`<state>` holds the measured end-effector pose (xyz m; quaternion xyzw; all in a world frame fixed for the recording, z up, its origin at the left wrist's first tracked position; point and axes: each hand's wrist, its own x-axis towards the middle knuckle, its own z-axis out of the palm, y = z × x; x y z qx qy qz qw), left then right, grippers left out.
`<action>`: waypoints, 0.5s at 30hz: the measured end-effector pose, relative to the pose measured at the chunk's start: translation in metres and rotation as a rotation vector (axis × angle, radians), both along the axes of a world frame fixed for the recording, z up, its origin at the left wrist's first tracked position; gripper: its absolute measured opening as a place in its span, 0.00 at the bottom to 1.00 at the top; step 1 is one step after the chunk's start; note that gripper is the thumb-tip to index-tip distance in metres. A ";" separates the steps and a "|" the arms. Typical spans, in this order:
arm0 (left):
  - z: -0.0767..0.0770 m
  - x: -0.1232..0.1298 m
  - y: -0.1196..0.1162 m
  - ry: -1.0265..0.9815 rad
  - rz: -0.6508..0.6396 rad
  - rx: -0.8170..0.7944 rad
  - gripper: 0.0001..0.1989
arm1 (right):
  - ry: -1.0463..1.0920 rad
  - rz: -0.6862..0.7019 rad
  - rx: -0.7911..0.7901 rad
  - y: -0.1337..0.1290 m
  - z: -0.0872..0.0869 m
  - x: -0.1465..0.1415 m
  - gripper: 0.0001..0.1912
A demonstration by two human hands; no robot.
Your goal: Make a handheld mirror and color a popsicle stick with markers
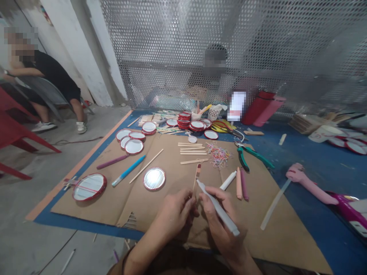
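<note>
L hand (183, 206) pinches stick (195, 185) over cardboard (177, 177), fingertips pressed tog. R hand (225, 217) closed round white pen (219, 208), tip nr stick's coloured end. Disc stack (184, 123) past cardboard: marks too small to read.

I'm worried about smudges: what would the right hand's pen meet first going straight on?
Probably the thin stick in the left hand: the right hand aims the white pen at it, though depth leaves the gap unclear.
</note>
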<state>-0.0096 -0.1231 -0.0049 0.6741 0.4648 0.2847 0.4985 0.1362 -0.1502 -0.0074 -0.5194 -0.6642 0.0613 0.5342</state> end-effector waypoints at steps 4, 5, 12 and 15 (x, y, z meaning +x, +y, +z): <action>-0.001 0.000 0.000 0.008 0.007 0.002 0.11 | -0.025 -0.010 0.011 0.000 -0.001 0.001 0.08; -0.001 0.000 0.000 0.008 0.009 0.003 0.10 | -0.028 -0.008 0.011 0.000 -0.001 0.001 0.08; -0.003 0.000 0.000 0.000 0.007 -0.016 0.11 | -0.030 0.004 0.006 0.000 0.001 0.000 0.08; -0.002 0.001 0.001 0.005 0.003 -0.020 0.10 | -0.035 0.014 0.010 0.000 0.001 0.000 0.08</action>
